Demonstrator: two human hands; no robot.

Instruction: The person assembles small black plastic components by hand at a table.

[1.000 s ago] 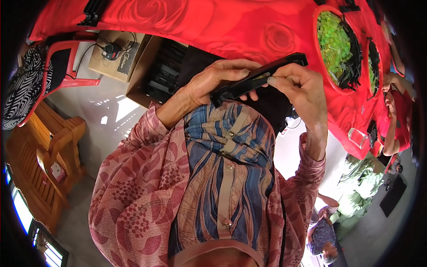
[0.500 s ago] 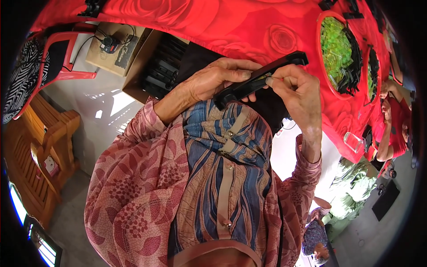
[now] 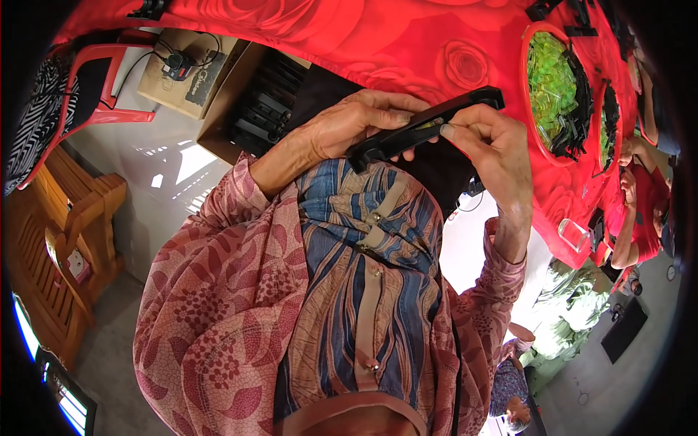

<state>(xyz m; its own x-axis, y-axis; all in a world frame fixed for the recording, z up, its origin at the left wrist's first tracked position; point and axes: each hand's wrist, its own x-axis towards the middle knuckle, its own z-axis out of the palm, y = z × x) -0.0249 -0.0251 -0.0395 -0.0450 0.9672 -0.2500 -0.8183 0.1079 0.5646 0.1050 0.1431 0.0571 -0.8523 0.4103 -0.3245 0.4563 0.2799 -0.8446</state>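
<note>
Black bar point(image 3: 429, 118), head view: where is it recorded?
Held slantwise in front of the torso, between both hands, its right end near the edge of the red rose-patterned tablecloth point(image 3: 407, 54).

And the hands?
The bar is gripped by the left hand point(image 3: 349, 129), thumb laid along it. By the right hand point(image 3: 496, 145), it is pinched between thumb and fingers. A small yellowish piece point(image 3: 426, 125) is seen just beside the right thumb; its kind cannot be told.

What blocks the view?
Parts of the bar are covered by the fingers of both hands.

Surroundings?
On the cloth, to the right, green pieces point(image 3: 550, 83) and black strips point(image 3: 580, 120) are heaped in a red-rimmed tray point(image 3: 526, 91). To the left, black parts point(image 3: 267, 102) are stacked in an open carton point(image 3: 218, 147); beside it, a corded device point(image 3: 177, 67) is set on another cardboard box point(image 3: 171, 94).
</note>
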